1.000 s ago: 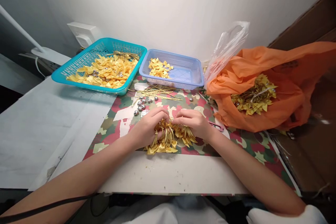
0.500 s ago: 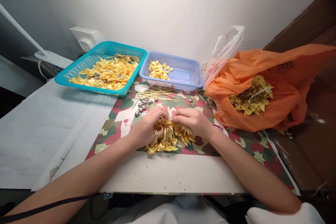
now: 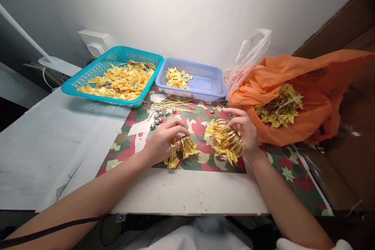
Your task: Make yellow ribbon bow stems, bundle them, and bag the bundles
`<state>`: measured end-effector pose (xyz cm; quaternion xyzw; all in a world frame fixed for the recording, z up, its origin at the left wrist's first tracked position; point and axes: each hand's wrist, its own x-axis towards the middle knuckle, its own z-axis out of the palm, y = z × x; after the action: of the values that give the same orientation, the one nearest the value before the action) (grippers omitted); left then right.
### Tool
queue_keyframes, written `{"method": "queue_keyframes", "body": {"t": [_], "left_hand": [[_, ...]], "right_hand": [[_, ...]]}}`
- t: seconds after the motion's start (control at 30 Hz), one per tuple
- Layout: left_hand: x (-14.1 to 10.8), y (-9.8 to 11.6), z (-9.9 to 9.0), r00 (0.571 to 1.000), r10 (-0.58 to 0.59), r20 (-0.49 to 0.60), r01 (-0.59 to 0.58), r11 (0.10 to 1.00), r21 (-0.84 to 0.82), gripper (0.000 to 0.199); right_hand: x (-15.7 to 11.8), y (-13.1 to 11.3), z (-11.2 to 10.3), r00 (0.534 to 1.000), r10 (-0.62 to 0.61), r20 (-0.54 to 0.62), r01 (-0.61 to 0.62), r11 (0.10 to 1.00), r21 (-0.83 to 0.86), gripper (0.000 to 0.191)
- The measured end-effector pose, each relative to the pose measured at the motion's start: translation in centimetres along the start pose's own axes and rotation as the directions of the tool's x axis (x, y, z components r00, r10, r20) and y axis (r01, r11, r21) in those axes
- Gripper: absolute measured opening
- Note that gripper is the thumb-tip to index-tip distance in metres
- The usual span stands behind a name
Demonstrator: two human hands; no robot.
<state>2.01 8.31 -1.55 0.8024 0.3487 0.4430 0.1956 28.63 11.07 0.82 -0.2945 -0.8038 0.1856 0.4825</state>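
Observation:
My left hand (image 3: pixel 164 140) is closed around a small bunch of yellow ribbon bows on gold twist ties (image 3: pixel 183 149), the bows hanging below its fingers. To the right, my right hand (image 3: pixel 246 131) holds a larger bunch of yellow bows on looped gold ties (image 3: pixel 225 140), with some silver bells among them. A gap of patterned sheet separates the two bunches. Loose silver bells (image 3: pixel 158 117) lie beyond my left hand, and behind them is a pile of straight gold twist ties (image 3: pixel 175 104).
A teal basket (image 3: pixel 140 101) full of yellow bows stands at the back left. Beside it is a blue basket (image 3: pixel 211 93) with a few bows. An orange bag (image 3: pixel 322 113) holding a tied bow bundle (image 3: pixel 283 105) sits at the right. A camouflage-patterned sheet (image 3: pixel 202 162) covers part of the table.
My hands were close together over the bows. My right hand has moved right with the larger bunch lifted in it, while my left hand stays in place with the smaller bunch.

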Motion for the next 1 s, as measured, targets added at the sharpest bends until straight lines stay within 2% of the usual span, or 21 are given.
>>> {"method": "queue_keyframes", "body": {"t": [0.03, 0.1, 0.2, 0.3, 0.37, 0.43, 0.5, 0.57, 0.77, 0.9, 1.0], "left_hand": [[0.0, 0.0, 0.0, 1.000, -0.007, -0.009, 0.007, 1.000, -0.012, 0.016], [0.1, 0.0, 0.0, 1.000, -0.022, -0.022, 0.021, 0.999, -0.035, 0.012], [0.2, 0.0, -0.1, 0.998, -0.052, -0.026, 0.049, 0.995, -0.083, 0.009], [0.3, 0.1, -0.1, 0.994, -0.113, -0.015, 0.108, 0.979, -0.173, 0.011], [0.3, 0.3, -0.1, 0.981, -0.192, 0.030, 0.194, 0.952, -0.236, 0.009], [0.4, 0.6, -0.2, 0.953, -0.278, 0.121, 0.302, 0.910, -0.285, 0.006], [0.5, 0.9, -0.3, 0.914, -0.339, 0.224, 0.398, 0.860, -0.320, 0.005], [0.6, 1.1, -0.2, 0.883, -0.374, 0.282, 0.459, 0.813, -0.359, 0.006], [0.8, 1.4, 0.0, 0.842, -0.424, 0.332, 0.538, 0.704, -0.464, 0.014], [0.8, 1.3, 0.1, 0.797, -0.468, 0.382, 0.604, 0.626, -0.492, 0.020], [0.8, 1.3, 0.2, 0.780, -0.484, 0.397, 0.626, 0.586, -0.514, 0.025]], "right_hand": [[-0.2, -0.1, -0.2, 0.997, 0.058, -0.045, -0.054, 0.995, 0.090, 0.017], [-0.5, -0.4, -0.4, 0.984, 0.171, -0.049, -0.156, 0.961, 0.229, 0.018], [-0.7, -1.0, -0.5, 0.974, 0.205, 0.093, -0.220, 0.955, 0.198, 0.013], [-0.2, -1.8, -0.4, 0.945, 0.067, 0.321, -0.091, 0.994, 0.060, 0.005], [0.3, -2.1, 0.0, 0.884, -0.033, 0.466, 0.041, 0.999, -0.006, 0.014], [0.7, -2.1, 0.7, 0.839, -0.108, 0.534, 0.147, 0.989, -0.031, 0.023], [0.9, -1.9, 1.5, 0.838, -0.147, 0.526, 0.189, 0.982, -0.026, 0.023], [0.9, -1.6, 2.3, 0.852, -0.170, 0.495, 0.207, 0.978, -0.019, 0.024], [0.5, -1.4, 4.2, 0.881, -0.228, 0.415, 0.232, 0.972, 0.043, 0.026], [0.3, -1.5, 4.5, 0.904, -0.223, 0.364, 0.218, 0.974, 0.055, 0.026], [0.1, -1.5, 4.6, 0.916, -0.213, 0.339, 0.211, 0.977, 0.045, 0.027]]}}
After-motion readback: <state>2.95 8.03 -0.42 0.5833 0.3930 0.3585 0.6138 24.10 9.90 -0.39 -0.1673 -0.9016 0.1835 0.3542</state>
